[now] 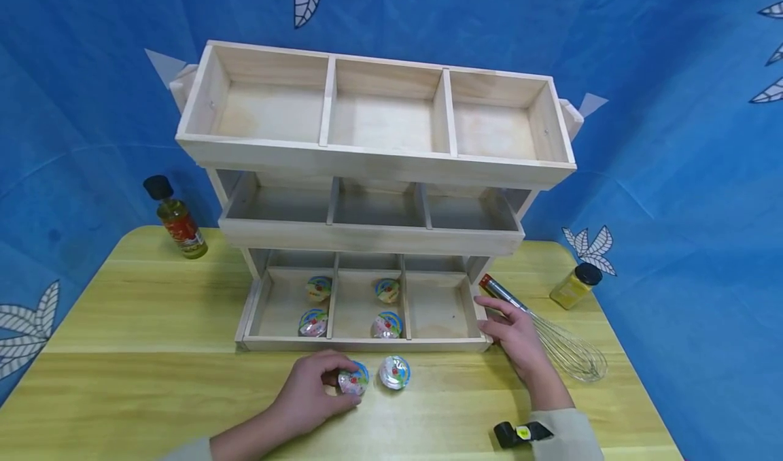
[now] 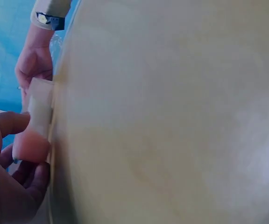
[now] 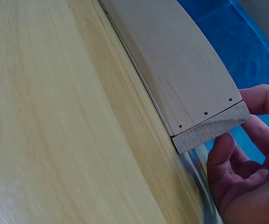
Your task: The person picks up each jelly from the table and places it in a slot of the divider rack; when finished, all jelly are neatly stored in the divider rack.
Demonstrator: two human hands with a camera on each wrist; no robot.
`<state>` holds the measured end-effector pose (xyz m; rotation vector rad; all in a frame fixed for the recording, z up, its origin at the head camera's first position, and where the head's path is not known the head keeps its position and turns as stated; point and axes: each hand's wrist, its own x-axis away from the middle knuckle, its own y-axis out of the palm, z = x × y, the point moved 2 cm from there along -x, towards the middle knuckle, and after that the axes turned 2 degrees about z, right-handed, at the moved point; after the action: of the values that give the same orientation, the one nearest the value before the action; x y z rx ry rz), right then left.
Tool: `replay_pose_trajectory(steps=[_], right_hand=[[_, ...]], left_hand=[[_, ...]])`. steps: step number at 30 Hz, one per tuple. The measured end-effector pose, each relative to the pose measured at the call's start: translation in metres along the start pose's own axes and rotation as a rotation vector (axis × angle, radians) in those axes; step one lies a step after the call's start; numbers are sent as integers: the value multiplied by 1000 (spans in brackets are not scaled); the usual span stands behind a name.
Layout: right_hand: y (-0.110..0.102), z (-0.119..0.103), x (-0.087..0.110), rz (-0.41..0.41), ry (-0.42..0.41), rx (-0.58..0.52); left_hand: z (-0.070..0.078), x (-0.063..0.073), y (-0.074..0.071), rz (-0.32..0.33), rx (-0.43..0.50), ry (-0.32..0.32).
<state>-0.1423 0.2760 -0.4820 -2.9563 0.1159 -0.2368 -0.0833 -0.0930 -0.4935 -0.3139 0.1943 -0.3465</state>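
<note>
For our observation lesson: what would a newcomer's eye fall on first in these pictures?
Probably the three-tier wooden rack, centred before a blue backdrop. In front, the left hand pinches a small lidded cup beside a second cup, while the right hand holds the right end of the bottom tier.

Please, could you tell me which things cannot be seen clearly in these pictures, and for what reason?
Head view: the print on the bottle is too small to read.
Head view: the table directly behind the shelf is hidden by it.
Head view: part of the held cup is covered by the left grip.
Right wrist view: the right grip is cut off by the right edge.
</note>
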Motion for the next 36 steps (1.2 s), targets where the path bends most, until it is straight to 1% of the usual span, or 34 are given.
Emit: replay_pose_trajectory(steps=[3,5,7,10,13,16,20,26,30,32,36], right_hand=[[0,0,0,1,4,4],[0,0,0,5,4,7],[0,0,0,9,3,9],[0,-1,0,11,1,12],[0,-1,1,9,-1,13],[0,-1,1,9,-3,15],[0,0,1,13,-7,21],[0,0,1,10,-14,15],[1,0,1,7,-13,19],[1,0,1,8,-13,20],[1,-1,1,6,-22,27]], left_hand=[[6,3,-2,-12,-37,5],[11,4,-3,-35,-15,-11],[16,5,-3,-68,39,-34],[23,5,-2,-114,146,-79],[28,3,0,-135,199,-88],[36,-2,3,-132,228,-78],[48,-15,9,-116,261,-57],[61,-41,20,-100,334,-35],[68,-59,26,-71,326,-18],[72,-67,28,-51,304,9],[78,-84,34,-26,301,67]])
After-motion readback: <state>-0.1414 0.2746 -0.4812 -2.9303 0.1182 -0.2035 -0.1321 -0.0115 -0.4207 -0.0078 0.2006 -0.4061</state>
